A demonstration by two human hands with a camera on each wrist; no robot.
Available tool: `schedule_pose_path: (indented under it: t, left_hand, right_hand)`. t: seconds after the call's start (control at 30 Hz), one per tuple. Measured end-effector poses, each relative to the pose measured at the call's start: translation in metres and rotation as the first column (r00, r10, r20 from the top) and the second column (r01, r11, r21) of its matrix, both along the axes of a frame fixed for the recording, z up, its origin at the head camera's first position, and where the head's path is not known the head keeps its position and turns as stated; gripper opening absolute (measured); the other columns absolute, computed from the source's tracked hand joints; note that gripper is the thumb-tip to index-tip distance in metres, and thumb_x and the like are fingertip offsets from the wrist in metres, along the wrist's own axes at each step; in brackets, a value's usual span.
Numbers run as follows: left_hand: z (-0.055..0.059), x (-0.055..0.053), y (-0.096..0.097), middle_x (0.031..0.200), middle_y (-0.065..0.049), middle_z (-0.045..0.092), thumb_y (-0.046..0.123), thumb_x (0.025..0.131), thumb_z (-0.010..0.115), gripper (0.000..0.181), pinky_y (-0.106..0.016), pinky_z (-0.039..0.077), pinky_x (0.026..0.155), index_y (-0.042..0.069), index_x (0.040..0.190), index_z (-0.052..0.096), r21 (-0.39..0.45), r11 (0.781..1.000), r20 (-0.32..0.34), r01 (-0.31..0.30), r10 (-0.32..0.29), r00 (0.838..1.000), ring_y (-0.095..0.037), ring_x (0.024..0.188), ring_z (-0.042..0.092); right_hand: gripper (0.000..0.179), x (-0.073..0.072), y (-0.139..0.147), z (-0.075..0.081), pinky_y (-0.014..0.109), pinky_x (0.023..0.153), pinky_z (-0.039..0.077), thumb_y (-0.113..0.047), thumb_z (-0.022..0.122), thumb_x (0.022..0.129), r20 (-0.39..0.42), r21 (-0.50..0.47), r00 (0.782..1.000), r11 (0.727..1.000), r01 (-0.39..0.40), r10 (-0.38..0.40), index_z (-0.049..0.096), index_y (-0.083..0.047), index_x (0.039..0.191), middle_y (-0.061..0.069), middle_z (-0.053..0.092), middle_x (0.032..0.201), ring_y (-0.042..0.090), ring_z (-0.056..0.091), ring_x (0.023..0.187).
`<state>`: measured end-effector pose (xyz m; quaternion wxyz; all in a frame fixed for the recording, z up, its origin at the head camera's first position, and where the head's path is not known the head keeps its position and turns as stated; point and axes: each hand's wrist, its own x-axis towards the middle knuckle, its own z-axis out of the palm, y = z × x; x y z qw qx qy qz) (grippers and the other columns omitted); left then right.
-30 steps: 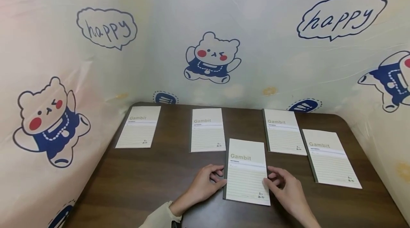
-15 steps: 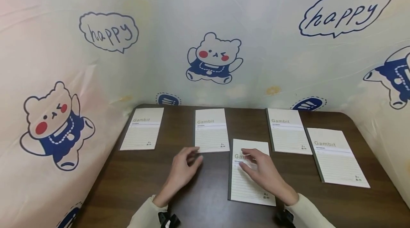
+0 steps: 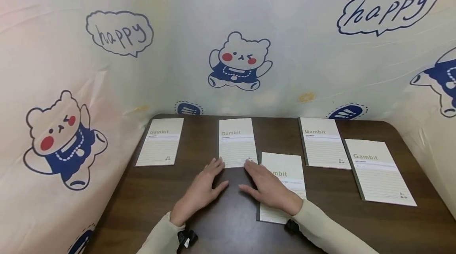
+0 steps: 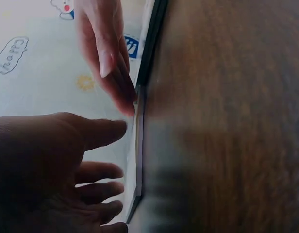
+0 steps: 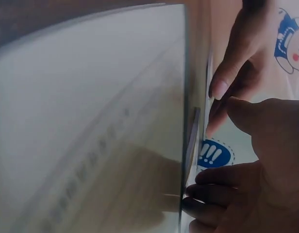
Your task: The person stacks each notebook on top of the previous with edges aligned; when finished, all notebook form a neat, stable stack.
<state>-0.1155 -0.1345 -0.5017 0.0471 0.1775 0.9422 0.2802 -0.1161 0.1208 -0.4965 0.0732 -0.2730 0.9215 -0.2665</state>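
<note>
A white Gambit notebook (image 3: 236, 143) lies at the back middle of the table. My left hand (image 3: 200, 192) is at its near left corner, fingers extended and thumb spread inward. My right hand (image 3: 270, 188) reaches to its near right corner, also with straightened fingers. Whether the fingertips touch the cover is hard to tell. Under my right hand and wrist lies a second notebook (image 3: 283, 163), partly hidden. That notebook's cover (image 5: 91, 97) fills much of the right wrist view. Both hands face each other in the left wrist view, beside a notebook edge (image 4: 139, 155).
Another notebook (image 3: 160, 143) lies at the table's back left. Two more, one notebook (image 3: 324, 143) at the back and one notebook (image 3: 381, 172) nearer, lie on the right. A printed cloth (image 3: 171, 60) encloses the dark wooden table (image 3: 149, 194).
Both hands have left the front notebook's sides. My left hand has moved left and away from me; my right has crossed over that notebook towards the middle one. The notebooks keep their places.
</note>
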Motion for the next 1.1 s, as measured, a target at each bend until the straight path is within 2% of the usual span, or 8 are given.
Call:
schedule_pose_path:
  t: [0.2, 0.4, 0.57, 0.7, 0.8, 0.87, 0.97, 1.1]
  left_hand:
    - [-0.001, 0.004, 0.002, 0.167, -0.013, 0.039, 0.037, 0.100, 0.071, 0.068, -0.059, 0.036, 0.123, 0.004, 0.155, 0.047, -0.085, 0.996, 0.038, 0.034, -0.031, 0.999, -0.037, 0.156, 0.036]
    - [-0.001, 0.007, -0.003, 0.164, -0.019, 0.042, 0.033, 0.099, 0.072, 0.067, -0.059, 0.032, 0.126, -0.002, 0.152, 0.050, -0.090, 0.996, 0.011, 0.010, -0.009, 1.000, -0.040, 0.153, 0.039]
    - [-0.002, 0.010, -0.008, 0.164, -0.019, 0.043, 0.033, 0.100, 0.072, 0.066, -0.059, 0.033, 0.125, -0.002, 0.151, 0.051, -0.094, 0.995, 0.017, -0.015, 0.017, 1.000, -0.041, 0.153, 0.039]
    - [-0.006, 0.010, -0.010, 0.163, -0.018, 0.044, 0.033, 0.099, 0.073, 0.064, -0.058, 0.040, 0.121, 0.000, 0.151, 0.052, -0.063, 0.997, 0.005, -0.038, 0.039, 0.999, -0.040, 0.152, 0.042]
    - [-0.009, 0.009, -0.011, 0.160, -0.023, 0.047, 0.032, 0.099, 0.074, 0.062, -0.058, 0.046, 0.115, 0.000, 0.148, 0.055, 0.015, 0.996, -0.024, -0.091, 0.091, 0.996, -0.042, 0.147, 0.047]
    - [-0.010, 0.007, -0.012, 0.156, -0.027, 0.050, 0.031, 0.098, 0.075, 0.060, -0.058, 0.049, 0.112, -0.001, 0.146, 0.057, 0.093, 0.985, -0.047, -0.148, 0.152, 0.987, -0.043, 0.142, 0.053]
    - [-0.009, 0.004, -0.014, 0.148, -0.030, 0.057, 0.030, 0.098, 0.074, 0.060, -0.055, 0.055, 0.105, -0.002, 0.146, 0.057, 0.229, 0.943, -0.019, -0.240, 0.251, 0.968, -0.043, 0.133, 0.061]
    - [-0.003, 0.001, -0.017, 0.146, -0.027, 0.061, 0.030, 0.100, 0.072, 0.061, -0.046, 0.061, 0.096, 0.000, 0.149, 0.053, 0.340, 0.875, 0.127, -0.344, 0.320, 0.939, -0.040, 0.125, 0.068]
  right_hand:
    - [0.077, 0.001, -0.005, -0.002, 0.056, 0.125, 0.035, -0.051, 0.058, 0.104, -0.010, 0.040, 1.000, 0.999, 0.000, 0.001, 0.041, 0.004, 0.156, 0.022, 0.040, 0.165, 0.038, 0.038, 0.155]
    - [0.077, 0.002, -0.011, -0.004, 0.055, 0.123, 0.038, -0.050, 0.060, 0.104, -0.033, 0.032, 0.999, 0.999, -0.029, 0.030, 0.043, 0.004, 0.155, 0.022, 0.041, 0.165, 0.038, 0.040, 0.154]
    - [0.077, 0.003, -0.017, -0.006, 0.053, 0.123, 0.039, -0.050, 0.060, 0.104, -0.045, 0.044, 0.998, 0.998, -0.051, 0.053, 0.042, 0.004, 0.156, 0.022, 0.040, 0.165, 0.038, 0.040, 0.154]
    - [0.076, 0.004, -0.018, -0.004, 0.053, 0.122, 0.040, -0.048, 0.061, 0.104, -0.031, -0.001, 0.999, 0.999, -0.033, 0.033, 0.042, 0.005, 0.156, 0.023, 0.041, 0.164, 0.039, 0.041, 0.153]
    - [0.077, 0.005, -0.018, -0.002, 0.055, 0.123, 0.038, -0.046, 0.062, 0.104, 0.034, -0.083, 0.999, 0.996, 0.044, -0.041, 0.038, 0.004, 0.158, 0.023, 0.038, 0.166, 0.039, 0.038, 0.155]
    - [0.078, 0.005, -0.018, 0.000, 0.056, 0.124, 0.037, -0.044, 0.063, 0.103, 0.088, -0.157, 0.989, 0.979, 0.128, -0.115, 0.036, 0.003, 0.159, 0.024, 0.036, 0.166, 0.039, 0.036, 0.156]
    - [0.080, 0.005, -0.018, 0.003, 0.056, 0.123, 0.038, -0.039, 0.066, 0.102, 0.172, -0.245, 0.963, 0.938, 0.245, -0.207, 0.032, 0.004, 0.160, 0.027, 0.034, 0.167, 0.039, 0.036, 0.155]
    - [0.082, 0.005, -0.020, 0.007, 0.053, 0.118, 0.044, -0.031, 0.069, 0.101, 0.331, -0.340, 0.914, 0.874, 0.346, -0.233, 0.027, 0.005, 0.162, 0.028, 0.035, 0.165, 0.040, 0.043, 0.151]
